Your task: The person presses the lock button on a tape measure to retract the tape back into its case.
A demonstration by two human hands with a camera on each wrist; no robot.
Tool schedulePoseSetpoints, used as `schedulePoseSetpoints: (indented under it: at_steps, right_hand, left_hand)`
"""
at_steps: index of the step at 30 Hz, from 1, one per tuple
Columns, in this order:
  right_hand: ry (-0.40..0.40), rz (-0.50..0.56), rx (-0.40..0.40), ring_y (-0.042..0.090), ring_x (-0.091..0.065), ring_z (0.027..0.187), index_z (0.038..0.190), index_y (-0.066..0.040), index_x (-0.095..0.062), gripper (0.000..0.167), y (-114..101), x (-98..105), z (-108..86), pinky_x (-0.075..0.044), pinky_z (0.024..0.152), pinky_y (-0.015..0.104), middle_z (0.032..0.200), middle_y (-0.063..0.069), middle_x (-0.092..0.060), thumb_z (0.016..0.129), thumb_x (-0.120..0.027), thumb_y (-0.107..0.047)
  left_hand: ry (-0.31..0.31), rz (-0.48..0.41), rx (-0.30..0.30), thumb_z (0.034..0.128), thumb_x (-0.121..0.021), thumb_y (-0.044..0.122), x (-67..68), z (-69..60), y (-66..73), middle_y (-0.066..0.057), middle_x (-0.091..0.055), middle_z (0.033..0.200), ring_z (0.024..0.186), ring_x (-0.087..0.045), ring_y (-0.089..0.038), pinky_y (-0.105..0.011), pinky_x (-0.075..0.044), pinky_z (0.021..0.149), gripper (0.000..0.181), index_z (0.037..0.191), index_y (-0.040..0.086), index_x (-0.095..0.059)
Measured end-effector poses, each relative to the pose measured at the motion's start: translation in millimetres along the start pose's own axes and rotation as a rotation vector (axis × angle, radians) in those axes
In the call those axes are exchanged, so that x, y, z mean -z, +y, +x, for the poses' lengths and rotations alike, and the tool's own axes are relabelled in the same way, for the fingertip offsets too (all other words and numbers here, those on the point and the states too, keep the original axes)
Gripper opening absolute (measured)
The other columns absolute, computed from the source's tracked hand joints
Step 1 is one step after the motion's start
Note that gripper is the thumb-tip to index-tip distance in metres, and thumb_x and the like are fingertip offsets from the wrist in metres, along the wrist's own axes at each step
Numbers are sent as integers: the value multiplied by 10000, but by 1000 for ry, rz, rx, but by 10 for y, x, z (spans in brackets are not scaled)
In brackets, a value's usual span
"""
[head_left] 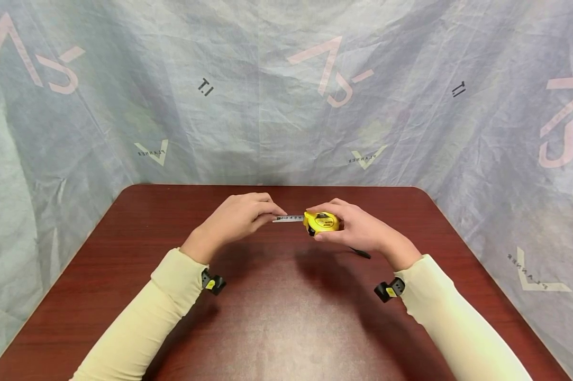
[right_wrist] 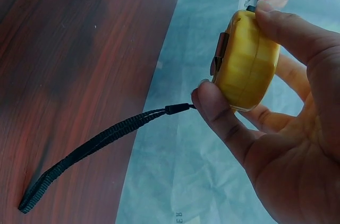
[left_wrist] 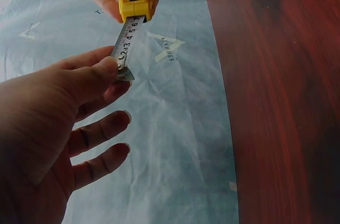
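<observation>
A yellow tape measure (head_left: 323, 222) is held above the table by my right hand (head_left: 360, 225), its fingers and thumb around the case. A short length of silver blade (head_left: 291, 218) sticks out toward the left. Near the blade's hooked end, my left hand (head_left: 236, 217) pinches it between thumb and forefinger; in the left wrist view the other fingers (left_wrist: 103, 131) are spread apart below. Printed numbers show on the blade (left_wrist: 127, 41) there. From the case (right_wrist: 249, 59) in the right wrist view hangs a black wrist strap (right_wrist: 106, 134).
Below the hands lies a dark red wooden table (head_left: 276, 317) with rounded far corners. Grey printed cloth (head_left: 267, 106) hangs behind it and on both sides. Each wrist carries a small black camera, one at the left wrist (head_left: 213, 282) and one at the right (head_left: 389, 290).
</observation>
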State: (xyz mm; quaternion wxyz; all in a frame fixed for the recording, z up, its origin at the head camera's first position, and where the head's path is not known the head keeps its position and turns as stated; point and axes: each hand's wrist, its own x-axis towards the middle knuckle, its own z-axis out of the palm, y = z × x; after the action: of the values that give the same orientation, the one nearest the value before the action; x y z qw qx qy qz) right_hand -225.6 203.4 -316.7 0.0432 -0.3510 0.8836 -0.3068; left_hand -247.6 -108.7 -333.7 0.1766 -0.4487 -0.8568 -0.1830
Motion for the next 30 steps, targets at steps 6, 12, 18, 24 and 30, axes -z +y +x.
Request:
schedulePoseSetpoints:
  at_steps: [6,12,18,24,30]
  right_hand:
    - [5,-1,-2,165,-567,1036,1426,-220,-621,569,-28,-32,26,-546,815,356,1224,14,-567,906,-828,-322]
    - [-5,-13,-8,146,-565,1031,1426,-242,-619,554,-53,-47,49,-546,815,359,1211,-14,-562,916,-815,-337]
    - [-9,2,8,156,-571,1039,1436,-224,-612,563,-78,-64,69,-548,825,361,1230,9,-562,918,-816,-307]
    - [-6,-7,24,157,-574,1035,1438,-216,-610,563,-92,-72,76,-547,821,359,1230,22,-566,921,-812,-306]
    - [-8,-19,11,146,-578,1033,1442,-231,-604,552,-97,-65,72,-543,825,348,1234,-6,-557,932,-798,-316]
  left_hand:
    - [-8,3,-5,979,-737,156,-27,44,29,122,-671,1009,828,-624,-61,-299,-501,715,216,1164,257,-786]
    - [-4,-16,-25,973,-737,119,-47,87,54,105,-685,1021,827,-631,-76,-302,-503,720,226,1163,228,-790]
    - [-4,-17,-32,976,-734,124,-78,131,69,110,-686,1027,859,-641,-78,-304,-508,737,219,1159,229,-790]
    - [-8,-10,-24,970,-746,140,-81,155,96,110,-692,1039,912,-666,-87,-321,-523,765,191,1132,227,-797]
    - [-32,9,5,959,-769,221,-96,179,119,107,-687,1040,934,-665,-111,-330,-528,783,147,1102,235,-797]
